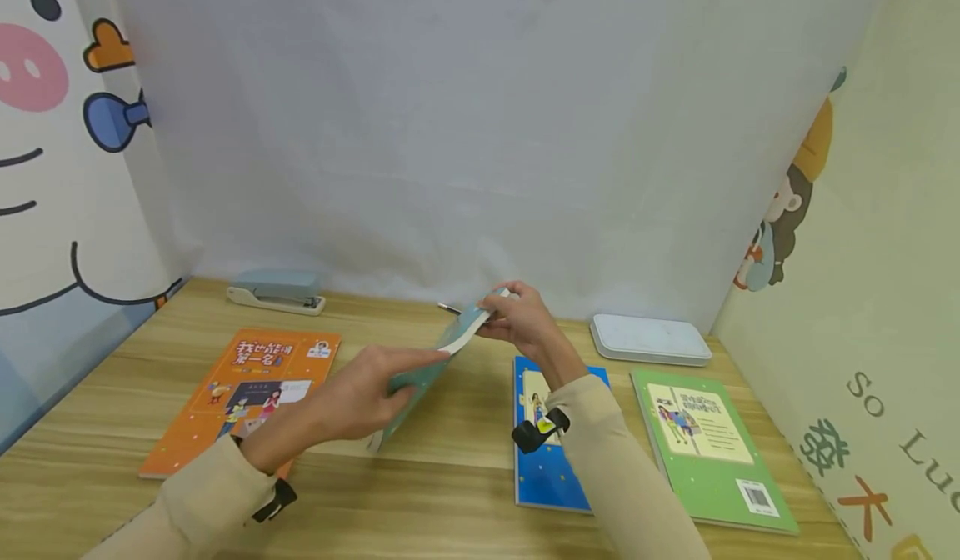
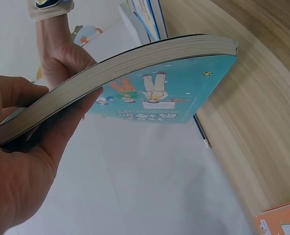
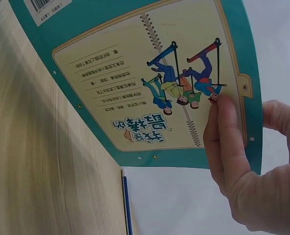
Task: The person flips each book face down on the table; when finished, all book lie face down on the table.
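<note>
A teal paperback book (image 1: 422,383) is held up off the table, tilted, between both hands. My left hand (image 1: 367,393) grips its near edge, thumb on one cover and fingers on the other, as the left wrist view shows around the page block (image 2: 120,63). At the far upper corner, my right hand (image 1: 528,322) pinches the book. In the right wrist view, fingers of the right hand (image 3: 242,171) lie across the printed back cover (image 3: 105,93), which has a barcode. Behind the book, a pencil (image 1: 450,308) lies on the table, partly hidden.
An orange book (image 1: 202,410) lies at left, below a blue-and-white stapler (image 1: 273,292). To the right are a blue book (image 1: 547,481), partly covered by my right forearm, and a green book (image 1: 720,477). A white case (image 1: 651,337) sits near the back wall. Walls border the table.
</note>
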A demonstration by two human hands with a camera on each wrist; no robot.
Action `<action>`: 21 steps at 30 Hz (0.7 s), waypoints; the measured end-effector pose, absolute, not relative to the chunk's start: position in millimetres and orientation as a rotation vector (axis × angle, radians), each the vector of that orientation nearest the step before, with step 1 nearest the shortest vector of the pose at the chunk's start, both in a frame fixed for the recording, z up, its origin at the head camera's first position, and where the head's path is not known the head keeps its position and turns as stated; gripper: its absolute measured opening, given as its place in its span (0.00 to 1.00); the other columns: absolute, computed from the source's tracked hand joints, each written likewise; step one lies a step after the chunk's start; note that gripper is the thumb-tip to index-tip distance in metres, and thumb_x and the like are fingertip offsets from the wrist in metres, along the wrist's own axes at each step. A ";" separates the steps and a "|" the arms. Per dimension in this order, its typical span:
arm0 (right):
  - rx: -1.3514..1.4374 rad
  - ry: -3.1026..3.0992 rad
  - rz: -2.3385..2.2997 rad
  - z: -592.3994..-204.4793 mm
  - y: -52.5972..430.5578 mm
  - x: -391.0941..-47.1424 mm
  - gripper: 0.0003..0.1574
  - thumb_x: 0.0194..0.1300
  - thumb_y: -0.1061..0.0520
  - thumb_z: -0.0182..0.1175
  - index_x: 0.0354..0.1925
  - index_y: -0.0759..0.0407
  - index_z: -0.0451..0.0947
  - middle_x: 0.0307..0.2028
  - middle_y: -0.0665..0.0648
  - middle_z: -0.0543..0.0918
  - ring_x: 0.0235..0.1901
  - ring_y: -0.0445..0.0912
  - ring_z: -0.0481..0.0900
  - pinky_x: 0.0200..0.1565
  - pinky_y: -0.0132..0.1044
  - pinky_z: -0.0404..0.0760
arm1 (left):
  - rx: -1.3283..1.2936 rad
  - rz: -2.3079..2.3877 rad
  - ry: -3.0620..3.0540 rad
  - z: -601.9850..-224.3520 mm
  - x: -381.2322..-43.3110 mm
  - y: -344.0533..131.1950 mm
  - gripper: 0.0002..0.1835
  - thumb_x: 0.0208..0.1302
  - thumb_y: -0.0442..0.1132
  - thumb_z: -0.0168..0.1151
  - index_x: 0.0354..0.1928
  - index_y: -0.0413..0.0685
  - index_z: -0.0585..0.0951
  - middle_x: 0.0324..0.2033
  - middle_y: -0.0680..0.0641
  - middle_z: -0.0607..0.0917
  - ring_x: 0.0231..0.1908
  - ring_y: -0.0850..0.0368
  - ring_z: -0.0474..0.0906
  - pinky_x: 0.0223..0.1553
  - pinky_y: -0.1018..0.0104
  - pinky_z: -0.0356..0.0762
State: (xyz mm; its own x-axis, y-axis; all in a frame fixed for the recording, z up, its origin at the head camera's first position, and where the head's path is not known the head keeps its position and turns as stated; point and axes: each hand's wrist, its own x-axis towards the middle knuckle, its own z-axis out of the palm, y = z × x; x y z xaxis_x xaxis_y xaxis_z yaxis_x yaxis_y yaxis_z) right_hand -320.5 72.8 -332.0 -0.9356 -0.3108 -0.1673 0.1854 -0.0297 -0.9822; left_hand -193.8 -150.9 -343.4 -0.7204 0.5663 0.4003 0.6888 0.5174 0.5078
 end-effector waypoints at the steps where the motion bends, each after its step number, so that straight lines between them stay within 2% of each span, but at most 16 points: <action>1: -0.136 1.911 -2.029 -332.6 73.1 -320.8 0.16 0.68 0.66 0.55 0.52 0.62 0.64 0.51 0.75 0.78 0.27 0.46 0.87 0.36 0.36 0.88 | -1.079 -0.996 -2.564 -343.7 -194.0 -151.3 0.29 0.59 0.18 0.60 0.64 0.38 0.77 0.57 0.33 0.82 0.27 0.62 0.71 0.30 0.70 0.70; 4: -0.152 1.915 -2.012 -334.1 74.4 -321.2 0.14 0.68 0.66 0.55 0.50 0.61 0.64 0.46 0.72 0.80 0.27 0.46 0.86 0.35 0.35 0.88 | -1.071 -1.005 -2.546 -344.5 -194.7 -152.6 0.29 0.58 0.18 0.60 0.63 0.38 0.78 0.57 0.34 0.83 0.32 0.58 0.75 0.30 0.70 0.71; 6: -0.157 1.926 -1.995 -334.9 75.2 -321.4 0.12 0.68 0.65 0.54 0.48 0.61 0.64 0.39 0.66 0.81 0.26 0.46 0.86 0.35 0.36 0.88 | -1.064 -1.018 -2.539 -345.2 -194.9 -153.8 0.29 0.58 0.18 0.60 0.63 0.38 0.78 0.56 0.35 0.83 0.33 0.57 0.76 0.30 0.70 0.71; 9: -0.148 1.931 -1.976 -334.9 75.5 -321.2 0.10 0.69 0.65 0.54 0.45 0.59 0.64 0.33 0.60 0.80 0.26 0.46 0.85 0.35 0.36 0.88 | -1.044 -1.036 -2.531 -347.0 -195.5 -155.3 0.29 0.58 0.18 0.60 0.63 0.38 0.78 0.56 0.35 0.83 0.32 0.58 0.75 0.31 0.69 0.72; 11: -0.143 1.938 -1.965 -334.7 75.5 -320.7 0.10 0.69 0.64 0.54 0.45 0.59 0.64 0.31 0.59 0.78 0.25 0.46 0.84 0.35 0.37 0.88 | -1.034 -1.064 -2.525 -347.7 -195.3 -156.0 0.29 0.58 0.17 0.60 0.63 0.38 0.77 0.56 0.34 0.83 0.27 0.62 0.73 0.30 0.69 0.71; 15: -0.145 1.959 -1.938 -334.0 76.4 -319.2 0.12 0.70 0.62 0.56 0.47 0.61 0.64 0.32 0.59 0.75 0.25 0.46 0.84 0.36 0.38 0.88 | -0.994 -1.140 -2.523 -348.5 -194.7 -156.9 0.29 0.59 0.16 0.57 0.64 0.36 0.77 0.57 0.31 0.82 0.18 0.71 0.60 0.21 0.71 0.66; 17: -0.155 1.976 -1.923 -334.1 77.1 -318.7 0.16 0.71 0.58 0.58 0.51 0.61 0.64 0.33 0.59 0.74 0.26 0.47 0.86 0.36 0.39 0.88 | -0.963 -1.186 -2.518 -348.4 -193.5 -157.4 0.30 0.59 0.15 0.55 0.64 0.36 0.76 0.58 0.30 0.81 0.14 0.72 0.52 0.16 0.72 0.61; 21: -0.174 2.002 -1.914 -333.8 78.3 -316.6 0.26 0.73 0.49 0.59 0.59 0.59 0.63 0.38 0.61 0.75 0.29 0.49 0.88 0.37 0.41 0.88 | -0.898 -1.260 -2.483 -348.5 -191.5 -158.1 0.30 0.59 0.15 0.53 0.64 0.35 0.76 0.59 0.29 0.79 0.14 0.72 0.51 0.14 0.73 0.59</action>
